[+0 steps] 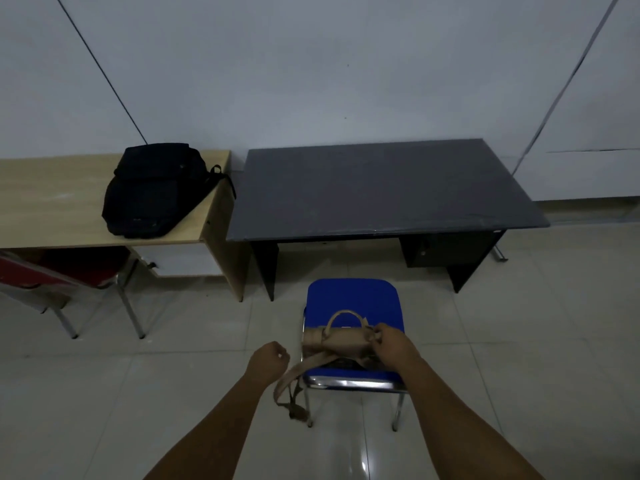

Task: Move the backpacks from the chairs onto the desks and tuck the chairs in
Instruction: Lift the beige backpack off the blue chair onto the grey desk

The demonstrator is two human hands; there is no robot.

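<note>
A tan backpack (pixel 341 342) stands on the blue chair (pixel 353 296), which faces the dark grey desk (pixel 381 188) and is pulled out from it. My right hand (pixel 389 342) is closed on the backpack's top right edge. My left hand (pixel 270 358) is a loose fist just left of the bag, holding nothing; a tan strap (pixel 294 382) hangs down below it off the seat. A black backpack (pixel 152 190) lies on the light wooden desk (pixel 52 202) at the left. A red chair (pixel 69 271) is partly tucked under that desk.
Both desks stand against a white wall. The floor is pale glossy tile. A thin black cable (pixel 100 67) runs down the wall behind the black backpack. The grey desk has a drawer unit (pixel 446 249) on its right side.
</note>
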